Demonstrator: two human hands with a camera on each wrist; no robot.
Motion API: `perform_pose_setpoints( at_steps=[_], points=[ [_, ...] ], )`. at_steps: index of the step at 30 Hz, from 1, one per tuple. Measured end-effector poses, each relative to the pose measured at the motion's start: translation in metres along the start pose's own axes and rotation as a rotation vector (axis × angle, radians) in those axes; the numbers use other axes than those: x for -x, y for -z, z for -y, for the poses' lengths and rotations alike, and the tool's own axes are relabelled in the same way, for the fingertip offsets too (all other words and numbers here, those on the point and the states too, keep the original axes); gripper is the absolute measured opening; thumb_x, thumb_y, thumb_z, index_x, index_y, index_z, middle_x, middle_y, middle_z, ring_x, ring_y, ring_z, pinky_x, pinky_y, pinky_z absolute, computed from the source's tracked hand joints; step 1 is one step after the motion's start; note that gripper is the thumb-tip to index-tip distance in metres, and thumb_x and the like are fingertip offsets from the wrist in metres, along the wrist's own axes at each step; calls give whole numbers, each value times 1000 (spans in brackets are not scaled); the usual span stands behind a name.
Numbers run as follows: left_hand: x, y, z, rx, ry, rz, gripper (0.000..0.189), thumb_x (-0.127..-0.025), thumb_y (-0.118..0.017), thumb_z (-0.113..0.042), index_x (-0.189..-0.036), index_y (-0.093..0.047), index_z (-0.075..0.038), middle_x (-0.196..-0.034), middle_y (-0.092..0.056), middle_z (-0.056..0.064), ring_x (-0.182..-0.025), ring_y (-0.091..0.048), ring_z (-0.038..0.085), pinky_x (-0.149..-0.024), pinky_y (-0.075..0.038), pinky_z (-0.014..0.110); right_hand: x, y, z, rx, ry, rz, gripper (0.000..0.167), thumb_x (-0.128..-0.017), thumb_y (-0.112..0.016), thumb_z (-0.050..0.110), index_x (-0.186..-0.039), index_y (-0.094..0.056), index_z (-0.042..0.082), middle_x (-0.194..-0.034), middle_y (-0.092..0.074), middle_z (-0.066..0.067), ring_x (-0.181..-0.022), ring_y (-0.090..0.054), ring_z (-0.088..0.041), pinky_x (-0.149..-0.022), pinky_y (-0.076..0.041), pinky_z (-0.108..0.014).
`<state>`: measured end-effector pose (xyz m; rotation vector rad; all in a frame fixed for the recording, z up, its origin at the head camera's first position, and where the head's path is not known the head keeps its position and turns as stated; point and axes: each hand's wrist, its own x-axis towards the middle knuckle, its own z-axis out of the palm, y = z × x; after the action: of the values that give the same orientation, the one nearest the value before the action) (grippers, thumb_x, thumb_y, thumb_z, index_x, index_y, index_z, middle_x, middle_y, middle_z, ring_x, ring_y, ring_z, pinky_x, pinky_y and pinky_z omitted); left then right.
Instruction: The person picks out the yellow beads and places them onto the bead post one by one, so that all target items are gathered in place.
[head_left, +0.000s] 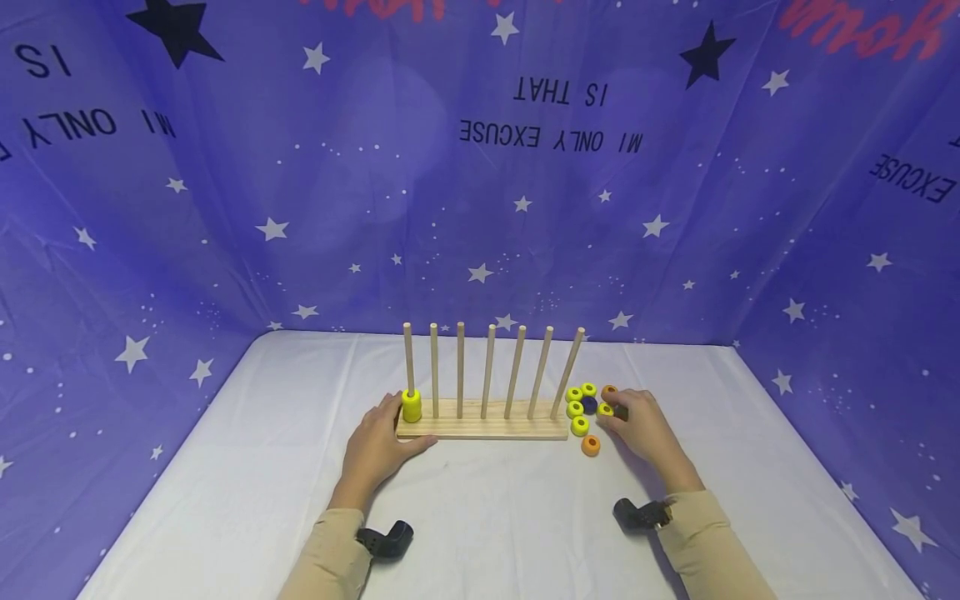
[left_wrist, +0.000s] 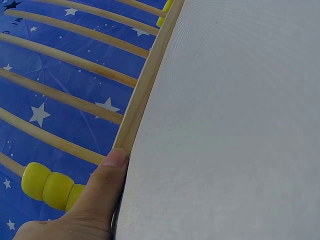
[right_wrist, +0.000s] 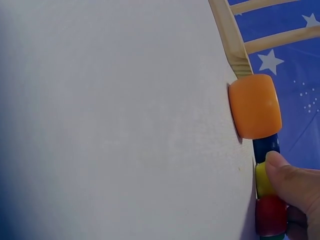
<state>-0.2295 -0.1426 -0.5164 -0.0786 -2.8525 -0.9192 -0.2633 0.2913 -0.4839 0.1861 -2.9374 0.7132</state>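
Observation:
A wooden peg rack point(head_left: 487, 427) with several upright rods stands on the white table. My left hand point(head_left: 375, 450) grips its left end, the thumb point(left_wrist: 112, 162) along the front edge in the left wrist view. Stacked yellow beads point(head_left: 412, 407) sit on the leftmost rod. Right of the rack, my right hand point(head_left: 648, 429) pinches a yellow bead point(head_left: 605, 410) among loose beads. In the right wrist view its thumb touches that yellow bead point(right_wrist: 263, 181), between a dark blue bead point(right_wrist: 266, 146) and a red bead point(right_wrist: 270, 216). The other fingers are partly hidden.
Several loose yellow beads point(head_left: 575, 408) and an orange bead point(head_left: 591, 446) lie by the rack's right end, close to the rods. Purple star-printed cloth point(head_left: 480, 208) walls the table at the back and sides. A black wrist device point(head_left: 386, 540) sits on each sleeve.

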Motion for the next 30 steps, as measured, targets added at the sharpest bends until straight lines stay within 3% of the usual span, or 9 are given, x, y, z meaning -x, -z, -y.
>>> perform_pose_setpoints(
  at_steps=[11, 18, 30],
  points=[
    [0, 0, 1, 6, -3, -6, 104, -72, -78, -64, -151, -40, -7, -155, -42, 18, -144, -39, 41, -115, -35, 60, 0, -4, 4, 45, -26, 12, 49, -88, -76, 25, -130, -63, 3, -117, -69, -16, -114, -52, -34, -99, -47, -55],
    [-1, -3, 3, 5, -3, -5, 104, -71, -78, -65, -151, -40, -9, -155, -43, 17, -144, -38, 40, -115, -35, 60, 0, 0, 1, 2, 1, -37, 44, -89, -75, 26, -125, -67, 4, -122, -68, -17, -118, -51, -36, -105, -43, -57],
    [-1, -3, 4, 5, -6, -3, 104, -71, -79, -65, -150, -40, -9, -154, -44, 15, -145, -38, 38, -116, -35, 59, -8, 39, 27, -18, 44, -106, 43, -96, -65, 30, -129, -62, 3, -124, -64, -19, -123, -46, -37, -108, -39, -61]
  ],
)
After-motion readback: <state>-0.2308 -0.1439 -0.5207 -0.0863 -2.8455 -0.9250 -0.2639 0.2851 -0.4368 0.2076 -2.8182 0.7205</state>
